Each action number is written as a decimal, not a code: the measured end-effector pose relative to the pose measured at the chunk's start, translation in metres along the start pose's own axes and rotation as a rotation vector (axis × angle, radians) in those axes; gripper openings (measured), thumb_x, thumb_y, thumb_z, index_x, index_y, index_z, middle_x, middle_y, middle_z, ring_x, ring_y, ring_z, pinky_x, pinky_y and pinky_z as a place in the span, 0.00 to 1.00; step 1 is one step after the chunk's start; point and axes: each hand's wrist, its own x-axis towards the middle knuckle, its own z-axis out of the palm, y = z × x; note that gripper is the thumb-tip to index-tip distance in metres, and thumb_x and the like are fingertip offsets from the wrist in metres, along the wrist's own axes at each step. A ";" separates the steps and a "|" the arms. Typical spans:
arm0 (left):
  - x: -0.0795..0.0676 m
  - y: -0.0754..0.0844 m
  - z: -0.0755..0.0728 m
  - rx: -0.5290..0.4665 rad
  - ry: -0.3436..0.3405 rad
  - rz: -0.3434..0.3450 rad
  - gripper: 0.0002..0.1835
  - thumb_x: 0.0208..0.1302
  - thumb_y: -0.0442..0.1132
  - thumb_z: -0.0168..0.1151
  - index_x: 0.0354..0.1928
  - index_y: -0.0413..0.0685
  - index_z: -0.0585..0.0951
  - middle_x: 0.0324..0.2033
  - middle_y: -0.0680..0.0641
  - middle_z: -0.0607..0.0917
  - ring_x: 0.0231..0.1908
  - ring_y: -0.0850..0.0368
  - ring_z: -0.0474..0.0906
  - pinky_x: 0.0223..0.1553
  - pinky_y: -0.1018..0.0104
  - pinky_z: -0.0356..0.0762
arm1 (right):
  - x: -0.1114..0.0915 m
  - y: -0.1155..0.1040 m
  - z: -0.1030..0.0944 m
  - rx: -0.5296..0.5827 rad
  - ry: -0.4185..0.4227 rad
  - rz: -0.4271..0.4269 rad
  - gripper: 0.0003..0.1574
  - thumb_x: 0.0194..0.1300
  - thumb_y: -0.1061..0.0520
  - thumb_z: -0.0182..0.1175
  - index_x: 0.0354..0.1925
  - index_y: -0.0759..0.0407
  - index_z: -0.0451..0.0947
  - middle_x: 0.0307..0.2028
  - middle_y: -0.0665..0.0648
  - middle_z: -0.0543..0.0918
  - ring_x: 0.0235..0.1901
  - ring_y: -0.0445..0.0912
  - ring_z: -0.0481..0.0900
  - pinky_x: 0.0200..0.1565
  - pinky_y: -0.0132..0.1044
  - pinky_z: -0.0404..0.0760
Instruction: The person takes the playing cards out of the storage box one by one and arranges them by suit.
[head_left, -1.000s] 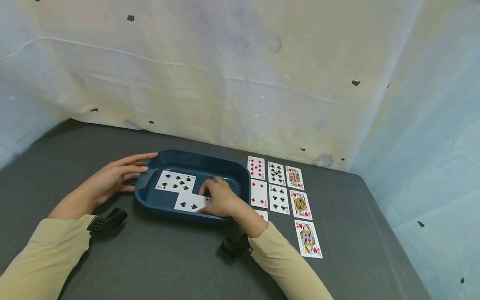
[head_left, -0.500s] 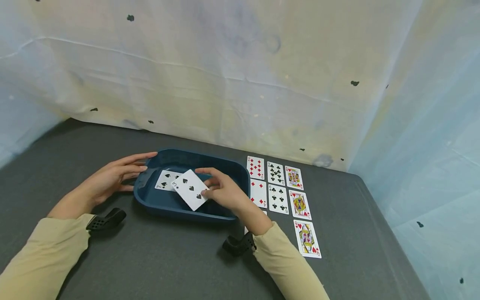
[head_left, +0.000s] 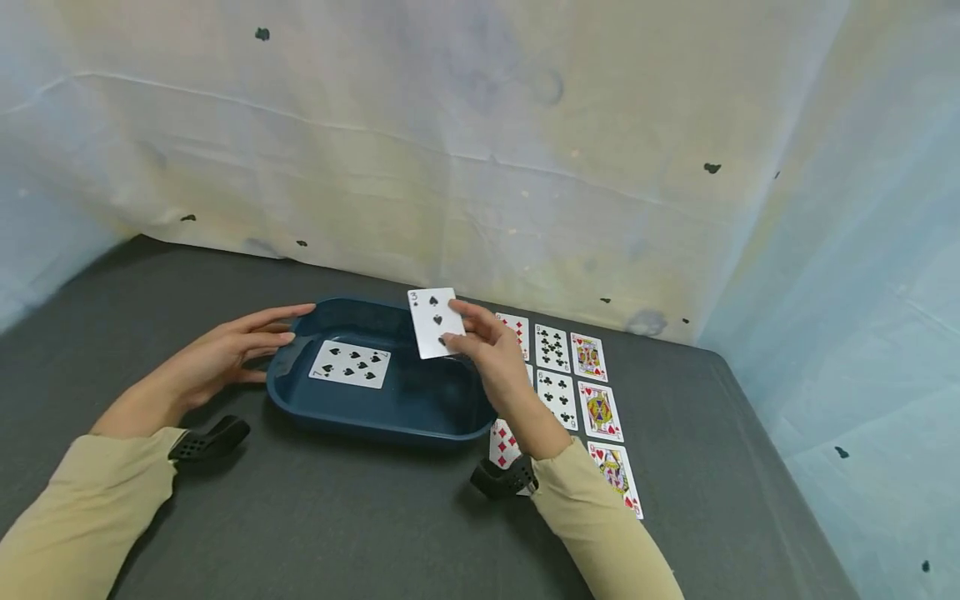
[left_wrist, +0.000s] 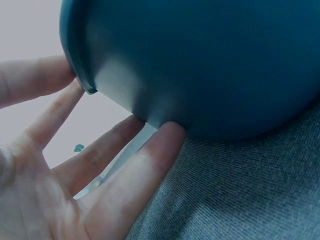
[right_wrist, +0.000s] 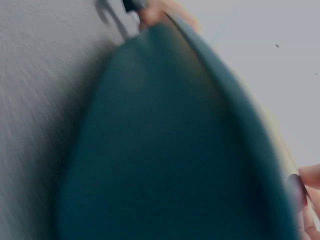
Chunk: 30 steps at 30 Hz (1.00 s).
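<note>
A three of spades (head_left: 435, 327) is pinched between the thumb and fingers of my right hand (head_left: 491, 354). It is raised over the far right part of a dark blue tray (head_left: 382, 427). Face up on the tray's floor lies a seven of spades (head_left: 350, 364). My left hand (head_left: 232, 358) steadies the tray's left end with spread fingers. In the left wrist view, straight fingertips (left_wrist: 172, 132) touch the tray's outer wall. The right wrist view is blurred, with the tray side (right_wrist: 165, 140) filling most of it and the right fingers at its edge.
Right of the tray, playing cards lie in columns: diamonds (head_left: 504, 446), clubs such as the six of clubs (head_left: 557, 396), and face cards such as the jack (head_left: 601, 410) and queen of hearts (head_left: 613, 471). My right forearm covers some. A pale curtain (head_left: 450, 150) hangs behind the grey table (head_left: 360, 517).
My right hand has lifted the three of spades from the tray floor and carried it up, away and rightward. The seven of spades is now uncovered. The left hand stays put.
</note>
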 end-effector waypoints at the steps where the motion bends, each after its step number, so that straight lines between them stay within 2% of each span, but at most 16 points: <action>1: 0.000 0.000 0.000 0.001 -0.002 0.004 0.35 0.72 0.51 0.50 0.76 0.58 0.50 0.74 0.36 0.46 0.69 0.29 0.50 0.54 0.29 0.64 | 0.002 -0.002 -0.006 0.011 0.029 -0.012 0.32 0.53 0.73 0.60 0.59 0.67 0.74 0.36 0.51 0.80 0.34 0.39 0.79 0.39 0.29 0.78; 5: -0.001 0.001 0.000 0.018 -0.004 0.009 0.36 0.72 0.50 0.50 0.76 0.56 0.49 0.74 0.36 0.44 0.69 0.28 0.47 0.55 0.25 0.58 | 0.009 -0.012 -0.032 -0.004 0.124 -0.038 0.31 0.56 0.71 0.61 0.59 0.65 0.74 0.37 0.51 0.77 0.37 0.40 0.75 0.39 0.28 0.77; 10: -0.003 0.001 0.000 0.032 -0.003 0.011 0.35 0.73 0.49 0.50 0.76 0.57 0.48 0.74 0.35 0.44 0.69 0.27 0.46 0.55 0.25 0.58 | 0.014 -0.017 -0.067 -0.039 0.203 -0.043 0.30 0.59 0.70 0.61 0.60 0.61 0.74 0.34 0.50 0.73 0.34 0.40 0.73 0.41 0.31 0.77; 14: -0.003 0.002 0.000 0.038 -0.001 0.010 0.35 0.73 0.49 0.50 0.76 0.56 0.48 0.74 0.35 0.43 0.69 0.25 0.45 0.55 0.24 0.57 | 0.018 -0.015 -0.092 -0.070 0.254 -0.035 0.30 0.60 0.69 0.60 0.61 0.60 0.73 0.36 0.49 0.73 0.35 0.39 0.73 0.45 0.35 0.77; 20: -0.003 0.002 0.001 0.038 0.006 0.003 0.35 0.73 0.49 0.50 0.76 0.57 0.48 0.74 0.35 0.41 0.69 0.25 0.44 0.55 0.24 0.56 | 0.021 -0.008 -0.123 -0.155 0.353 -0.006 0.30 0.61 0.69 0.59 0.62 0.59 0.73 0.38 0.49 0.74 0.34 0.39 0.74 0.43 0.33 0.76; 23: -0.003 0.002 0.001 0.033 0.009 0.002 0.35 0.73 0.49 0.50 0.76 0.57 0.48 0.74 0.35 0.42 0.69 0.25 0.44 0.55 0.23 0.56 | 0.022 -0.004 -0.135 -0.216 0.393 0.028 0.29 0.63 0.68 0.58 0.62 0.57 0.73 0.45 0.50 0.76 0.35 0.38 0.74 0.44 0.34 0.75; 27: -0.004 0.001 0.002 0.024 0.013 0.009 0.35 0.73 0.48 0.50 0.76 0.57 0.49 0.74 0.35 0.42 0.69 0.26 0.44 0.55 0.23 0.56 | 0.019 0.000 -0.150 -0.267 0.443 0.091 0.27 0.66 0.66 0.56 0.62 0.56 0.73 0.59 0.52 0.74 0.35 0.36 0.73 0.45 0.34 0.75; 30: -0.005 0.001 0.002 0.018 0.011 0.015 0.35 0.73 0.48 0.50 0.76 0.58 0.49 0.75 0.36 0.42 0.69 0.27 0.44 0.55 0.23 0.56 | 0.017 0.004 -0.159 -0.293 0.480 0.120 0.26 0.67 0.66 0.54 0.63 0.57 0.73 0.63 0.54 0.72 0.35 0.35 0.72 0.45 0.34 0.75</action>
